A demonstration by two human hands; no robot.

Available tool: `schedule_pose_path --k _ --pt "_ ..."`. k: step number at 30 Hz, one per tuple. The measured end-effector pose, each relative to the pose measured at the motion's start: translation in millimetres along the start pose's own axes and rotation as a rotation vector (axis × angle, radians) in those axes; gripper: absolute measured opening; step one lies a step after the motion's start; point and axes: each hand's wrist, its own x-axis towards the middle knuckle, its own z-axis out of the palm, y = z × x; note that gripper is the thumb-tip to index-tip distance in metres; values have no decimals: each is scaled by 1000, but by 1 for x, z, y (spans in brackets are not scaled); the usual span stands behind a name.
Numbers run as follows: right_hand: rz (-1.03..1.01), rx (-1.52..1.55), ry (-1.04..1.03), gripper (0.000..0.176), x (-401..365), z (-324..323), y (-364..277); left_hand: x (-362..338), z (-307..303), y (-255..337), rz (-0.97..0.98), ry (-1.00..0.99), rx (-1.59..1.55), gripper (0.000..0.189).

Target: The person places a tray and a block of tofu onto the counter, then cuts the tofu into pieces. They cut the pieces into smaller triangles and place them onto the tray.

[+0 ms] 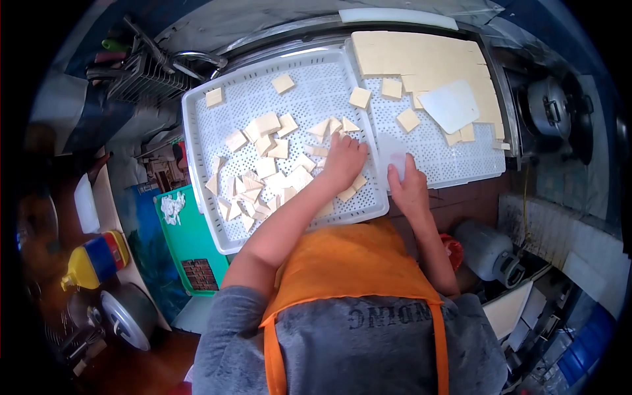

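Note:
My left hand reaches into a white perforated tray, with fingers bent down onto pale tofu pieces near its right side. Whether the fingertips grip a piece is hidden. My right hand is closed on a thin, whitish, translucent plastic scraper held at the tray's right rim. Cut cubes and wedges of tofu lie scattered in the tray. On a second perforated tray at the right rests a large tofu slab, with several loose squares beside it.
A white plastic sheet lies over the slab's lower edge. To the right stands a lidded metal pot, with a grey gas cylinder below. At left are a green crate, a yellow jug and a knife rack.

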Motion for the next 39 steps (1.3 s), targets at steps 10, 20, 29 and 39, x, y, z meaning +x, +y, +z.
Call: schedule_pose_path --k 10,20,29,39 --pt "-103 18 -5 27 17 5 -22 -3 8 -19 67 127 -116 23" --pt "-89 -56 -42 23 11 -3 -25 -6 -39 -41 121 53 -265 22" --pt "-296 -186 -8 24 9 15 -55 -10 -35 -26 -570 128 -1938 29" --pt "-356 -266 -63 22 11 20 -64 -18 -40 -21 -561 152 -1951 32"
